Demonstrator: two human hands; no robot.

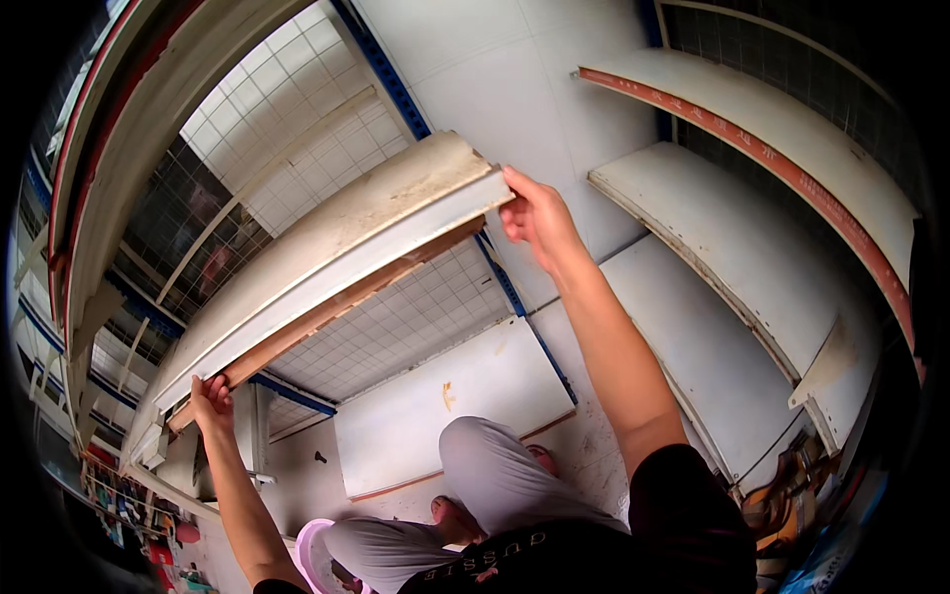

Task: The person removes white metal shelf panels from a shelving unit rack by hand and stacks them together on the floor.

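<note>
Head view: we hold a long white shelf board (336,267) aloft between us and the wire-grid back panel (297,109), tilted, its right end higher. Our left hand (211,396) has its grip clamped on the low end; our right hand (534,218) has fingers closed over the high corner.

Risks, as we judge them: both holds sit at the extreme ends, so a slip at either would drop the board onto our bent knee (495,465) or the loose white panel (445,406) on the floor. The blue upright (396,79) sits close behind the high end and may snag it.

Around: mounted shelves (732,228) curve along the right, well apart; cluttered goods (129,505) lie lower left.
</note>
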